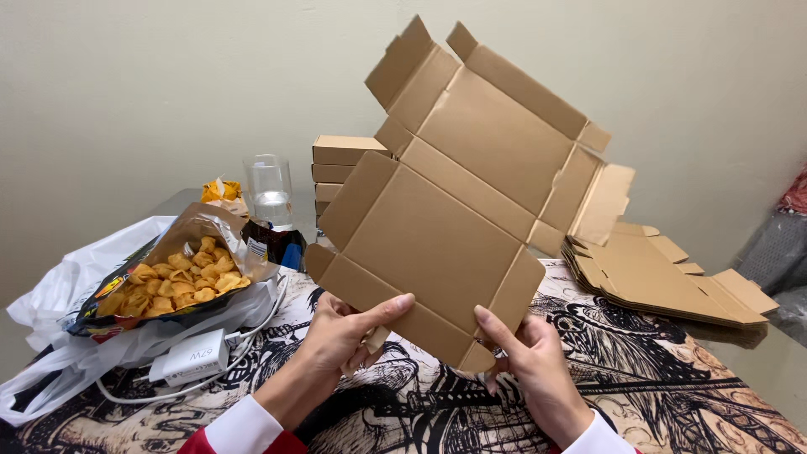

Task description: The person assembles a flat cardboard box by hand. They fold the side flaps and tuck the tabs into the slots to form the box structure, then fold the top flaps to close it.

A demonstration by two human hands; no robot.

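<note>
A flat, unfolded brown cardboard box blank [471,193] with creased flaps is held upright in the air above the table, tilted so its top leans to the right. The left hand [345,336] pinches its lower edge — thumb laid across the front, fingers closed behind. The right hand [530,353] grips the bottom corner the same way, thumb on the near face. Below lies a tablecloth with black ink-style drawings [672,378]. To the right sits a stack of flat brown cardboard blanks [664,277]; behind, a pile of folded brown boxes [340,164]. At left — an open bag of orange chips [172,277], a clear glass [271,189] and a white charger with cable [193,357].
</note>
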